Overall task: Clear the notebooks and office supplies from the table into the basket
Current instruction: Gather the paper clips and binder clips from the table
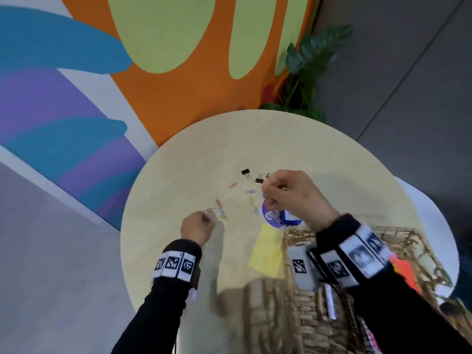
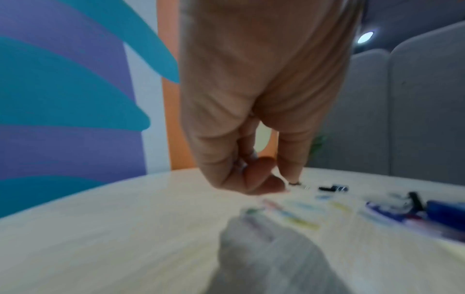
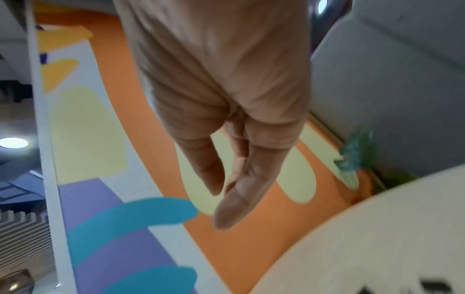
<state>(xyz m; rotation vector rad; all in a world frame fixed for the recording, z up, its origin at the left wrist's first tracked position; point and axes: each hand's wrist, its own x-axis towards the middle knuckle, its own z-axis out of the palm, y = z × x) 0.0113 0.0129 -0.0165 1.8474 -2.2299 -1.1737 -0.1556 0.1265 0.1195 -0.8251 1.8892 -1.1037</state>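
The left hand point(image 1: 198, 229) is low over the round table point(image 1: 178, 175) with its fingers curled; thumb and forefinger pinch the near end of a silver paper clip point(image 1: 209, 210), as the left wrist view also indicates, though blurred. The right hand point(image 1: 293, 198) is raised above the table with its fingers bent loosely downward; in the right wrist view the fingers point(image 3: 234, 202) hang nearly straight and carry nothing visible, so the hand reads as relaxed and empty. Coloured paper clips point(image 1: 251, 201) lie scattered on the tabletop between the two hands. Beyond them lie black binder clips point(image 1: 246, 172), well apart from the left hand. A round blue container point(image 1: 274, 217) holding more clips sits under the right hand, just beside the wicker basket point(image 1: 293, 237). A yellow sticky-note pad point(image 1: 268, 249) lies on the table, touching the basket's left wall. The basket stands at the near right edge of the table and already holds several items, partly hidden by the right sleeve point(image 1: 408, 302).
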